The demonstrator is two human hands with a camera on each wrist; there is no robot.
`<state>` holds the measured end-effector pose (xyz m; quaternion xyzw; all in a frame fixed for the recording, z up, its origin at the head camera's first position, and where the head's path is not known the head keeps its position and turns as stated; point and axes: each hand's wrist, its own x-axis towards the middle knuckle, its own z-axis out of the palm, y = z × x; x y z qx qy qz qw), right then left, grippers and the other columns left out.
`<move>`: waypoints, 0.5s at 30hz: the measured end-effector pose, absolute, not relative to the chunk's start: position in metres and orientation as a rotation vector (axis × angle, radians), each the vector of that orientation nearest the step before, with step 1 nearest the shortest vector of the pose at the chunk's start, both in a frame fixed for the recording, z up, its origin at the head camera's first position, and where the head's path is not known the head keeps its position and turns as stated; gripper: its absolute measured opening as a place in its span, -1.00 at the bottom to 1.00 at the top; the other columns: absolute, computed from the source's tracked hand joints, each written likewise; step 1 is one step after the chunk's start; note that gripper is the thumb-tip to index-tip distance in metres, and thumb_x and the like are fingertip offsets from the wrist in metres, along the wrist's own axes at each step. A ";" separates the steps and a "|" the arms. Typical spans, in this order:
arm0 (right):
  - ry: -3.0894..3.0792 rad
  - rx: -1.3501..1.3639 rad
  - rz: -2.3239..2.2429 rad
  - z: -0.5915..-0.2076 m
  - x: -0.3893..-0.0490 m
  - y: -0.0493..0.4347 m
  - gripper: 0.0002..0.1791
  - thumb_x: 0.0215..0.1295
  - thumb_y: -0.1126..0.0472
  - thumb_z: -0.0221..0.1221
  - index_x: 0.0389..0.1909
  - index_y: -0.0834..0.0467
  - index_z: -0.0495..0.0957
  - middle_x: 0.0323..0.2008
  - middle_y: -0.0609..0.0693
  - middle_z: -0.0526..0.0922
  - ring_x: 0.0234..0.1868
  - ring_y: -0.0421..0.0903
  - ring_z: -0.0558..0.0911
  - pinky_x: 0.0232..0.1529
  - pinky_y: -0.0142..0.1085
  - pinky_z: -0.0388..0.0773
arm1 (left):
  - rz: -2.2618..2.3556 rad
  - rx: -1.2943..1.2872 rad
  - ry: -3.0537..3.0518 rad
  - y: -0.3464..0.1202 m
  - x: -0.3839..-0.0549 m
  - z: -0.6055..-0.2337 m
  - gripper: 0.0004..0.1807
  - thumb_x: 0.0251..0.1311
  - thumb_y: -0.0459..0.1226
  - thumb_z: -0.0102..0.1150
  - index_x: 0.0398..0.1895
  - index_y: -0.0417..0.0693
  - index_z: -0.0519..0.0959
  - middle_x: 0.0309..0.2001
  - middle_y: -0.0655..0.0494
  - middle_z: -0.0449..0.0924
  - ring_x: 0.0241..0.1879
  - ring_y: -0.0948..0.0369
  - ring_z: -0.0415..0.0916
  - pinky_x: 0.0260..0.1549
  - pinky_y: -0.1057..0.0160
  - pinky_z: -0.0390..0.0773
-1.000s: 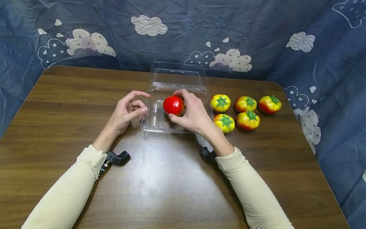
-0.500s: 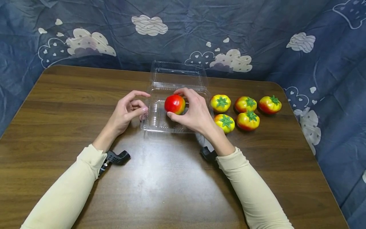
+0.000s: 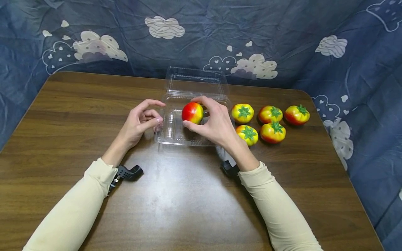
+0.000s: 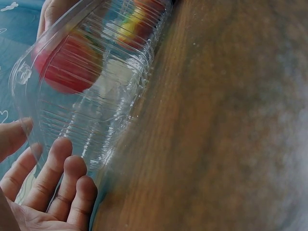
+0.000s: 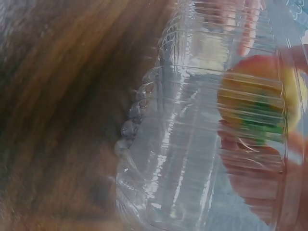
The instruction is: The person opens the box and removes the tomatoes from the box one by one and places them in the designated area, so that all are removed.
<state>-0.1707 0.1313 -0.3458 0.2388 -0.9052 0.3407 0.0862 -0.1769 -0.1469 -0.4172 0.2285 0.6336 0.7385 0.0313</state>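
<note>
In the head view my right hand (image 3: 216, 120) holds a red and yellow toy tomato (image 3: 192, 112) between thumb and fingers, over a clear plastic clamshell container (image 3: 176, 140). Its green leafy top, turned toward the palm, shows through the plastic in the right wrist view, where the tomato (image 5: 257, 91) sits behind the ribbed wall. My left hand (image 3: 138, 120) stays at the container's left side, thumb and index finger spread. Seen from the left wrist, its fingertips (image 4: 61, 148) lie right at the container's side wall, close to the corner.
Several more toy tomatoes (image 3: 272, 131), yellow and red with green tops, stand on the wooden table (image 3: 176, 202) right of the container. The container's lid (image 3: 197, 79) stands raised at the back. A blue cloud-patterned cloth (image 3: 194, 42) hangs behind the table.
The toy tomato has turned in my right hand, showing more of its yellow side, and has shifted slightly up and right. My left hand keeps its place.
</note>
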 end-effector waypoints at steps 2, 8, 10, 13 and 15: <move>-2.690 0.730 0.997 -0.346 -0.171 0.131 -0.32 0.14 -0.21 0.49 0.21 0.03 0.61 0.04 -0.04 0.74 -0.10 -0.09 0.64 -0.12 -0.09 0.67 | 2.274 0.705 1.957 -0.147 -0.177 -0.417 -0.54 0.31 -0.55 0.23 0.26 -0.37 0.46 -0.42 -0.01 0.68 -0.55 0.04 0.48 -0.50 0.28 0.59; -2.712 0.665 0.995 -0.347 -0.170 0.131 -0.22 0.10 -0.26 0.51 0.22 0.07 0.50 0.06 -0.01 0.73 -0.12 -0.07 0.66 -0.09 -0.17 0.66 | 2.273 0.703 1.958 -0.147 -0.177 -0.417 -0.54 0.30 -0.54 0.24 0.26 -0.36 0.47 -0.42 -0.01 0.68 -0.54 0.02 0.48 -0.49 0.27 0.59; -2.715 0.634 1.011 -0.346 -0.169 0.132 -0.21 0.07 -0.27 0.52 0.18 0.06 0.46 0.05 0.01 0.73 -0.14 -0.07 0.68 -0.10 -0.17 0.70 | 2.274 0.702 1.954 -0.147 -0.177 -0.418 -0.54 0.30 -0.55 0.24 0.26 -0.36 0.47 -0.42 -0.01 0.68 -0.54 0.02 0.47 -0.49 0.27 0.59; -2.699 0.621 1.001 -0.346 -0.169 0.132 -0.22 0.05 -0.29 0.53 0.15 0.04 0.48 0.00 0.00 0.75 -0.16 -0.06 0.69 -0.14 -0.19 0.67 | 2.273 0.704 1.955 -0.147 -0.177 -0.418 -0.54 0.30 -0.54 0.24 0.26 -0.36 0.47 -0.42 0.00 0.68 -0.55 0.01 0.47 -0.49 0.26 0.59; -2.685 0.627 0.993 -0.346 -0.169 0.132 -0.24 0.06 -0.31 0.53 0.16 0.02 0.53 -0.02 -0.02 0.75 -0.16 -0.05 0.66 -0.16 -0.20 0.62 | 2.272 0.705 1.959 -0.147 -0.177 -0.418 -0.55 0.30 -0.54 0.24 0.26 -0.36 0.47 -0.42 0.01 0.69 -0.55 0.02 0.47 -0.50 0.26 0.58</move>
